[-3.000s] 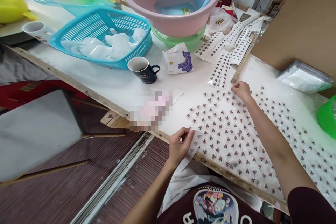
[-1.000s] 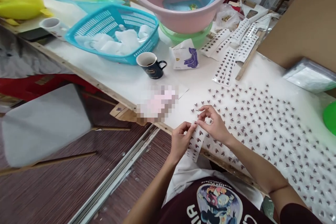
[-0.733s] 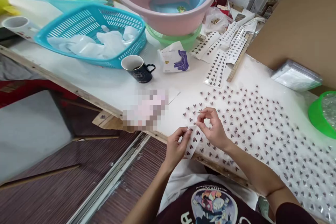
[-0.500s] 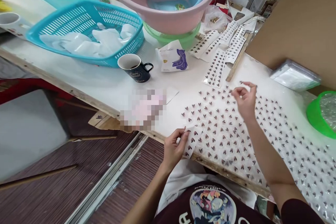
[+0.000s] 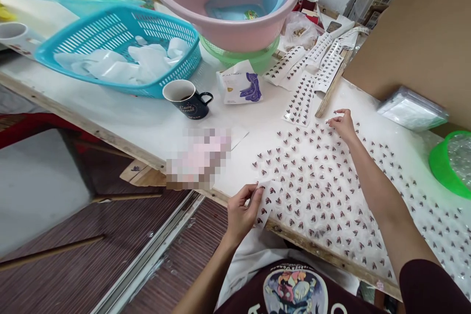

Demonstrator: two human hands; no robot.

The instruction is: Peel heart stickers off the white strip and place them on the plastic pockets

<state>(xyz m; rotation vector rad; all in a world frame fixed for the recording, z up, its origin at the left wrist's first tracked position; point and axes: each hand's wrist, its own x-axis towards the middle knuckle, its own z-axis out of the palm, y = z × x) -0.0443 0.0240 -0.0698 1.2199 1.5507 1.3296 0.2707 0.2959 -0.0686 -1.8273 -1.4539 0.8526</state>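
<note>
My left hand (image 5: 243,211) is at the table's front edge, thumb and forefinger pinching a white sticker sheet (image 5: 271,197) printed with small dark winged figures. My right hand (image 5: 344,125) reaches over the far side of many small clear round pieces (image 5: 312,171), most bearing one such dark figure. Its fingers are bent, the tips close to the tabletop; anything between them is too small to make out. Beyond it lie more sticker sheets (image 5: 302,98), in strips beside a wooden batten (image 5: 333,86).
A dark mug (image 5: 189,103) and a white packet (image 5: 240,83) stand left of centre. Behind them are a blue basket (image 5: 121,88) with white material and a pink basin (image 5: 228,29). To the right are a clear plastic stack (image 5: 412,108), a green bowl (image 5: 441,162) and cardboard (image 5: 405,44).
My right hand has shifted slightly away from me, and its fingers have changed their bend. My left hand still holds the sticker sheet in nearly the same spot.
</note>
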